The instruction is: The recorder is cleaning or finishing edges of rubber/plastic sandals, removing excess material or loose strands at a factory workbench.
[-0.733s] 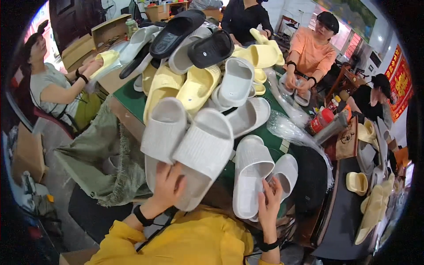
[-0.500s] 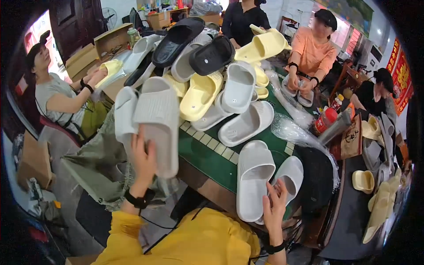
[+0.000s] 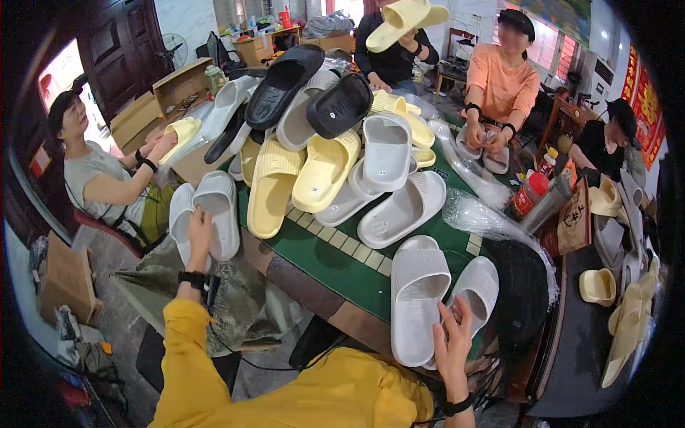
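Note:
A pair of light grey slide slippers (image 3: 220,220) is out to the left, over the drab green cloth; my left hand (image 3: 200,237) grips the two between its fingers. Past the front edge of the green table top, my right hand (image 3: 452,341) has its fingers apart. It is beside a grey slipper (image 3: 414,310) and a second, tilted grey slipper (image 3: 479,285), its fingertips near the latter; contact is hard to judge. Ahead is a heap with a yellow slipper (image 3: 275,189), another yellow one (image 3: 322,175), grey slippers (image 3: 401,207) and black slippers (image 3: 340,107).
Drab green cloth (image 3: 260,303) hangs at the left. Clear plastic wrap (image 3: 485,214), a red-lidded jar (image 3: 529,192) and a black cap (image 3: 514,307) are on the right. More slippers lie on the dark side surface (image 3: 564,335). Co-workers sit left and far right; one holds yellow slippers (image 3: 403,23).
My left hand has carried the grey pair left, uncovering a yellow slipper in the heap. A co-worker at the back has raised yellow slippers. My right hand stays almost in place.

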Demonstrator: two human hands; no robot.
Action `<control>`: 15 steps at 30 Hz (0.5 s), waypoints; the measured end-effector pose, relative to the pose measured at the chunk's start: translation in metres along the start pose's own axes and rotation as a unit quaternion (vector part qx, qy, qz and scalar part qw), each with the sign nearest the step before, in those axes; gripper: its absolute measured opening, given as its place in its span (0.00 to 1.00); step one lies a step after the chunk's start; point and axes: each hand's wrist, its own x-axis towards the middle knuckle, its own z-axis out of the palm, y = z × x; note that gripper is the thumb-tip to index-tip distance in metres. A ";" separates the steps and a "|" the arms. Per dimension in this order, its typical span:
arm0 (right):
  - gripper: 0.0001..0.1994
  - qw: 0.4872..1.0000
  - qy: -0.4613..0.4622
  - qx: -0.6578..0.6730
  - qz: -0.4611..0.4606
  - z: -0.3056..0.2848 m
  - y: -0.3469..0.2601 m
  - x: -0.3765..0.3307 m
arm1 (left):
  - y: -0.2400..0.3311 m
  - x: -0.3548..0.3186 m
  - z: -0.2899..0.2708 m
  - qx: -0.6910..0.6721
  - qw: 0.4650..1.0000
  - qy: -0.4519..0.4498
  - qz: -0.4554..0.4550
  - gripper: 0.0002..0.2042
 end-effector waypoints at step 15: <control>0.20 1.000 -0.001 -0.007 0.015 0.001 0.001 0.003 | 0.048 0.074 0.018 -0.055 0.993 -0.061 -0.080 0.31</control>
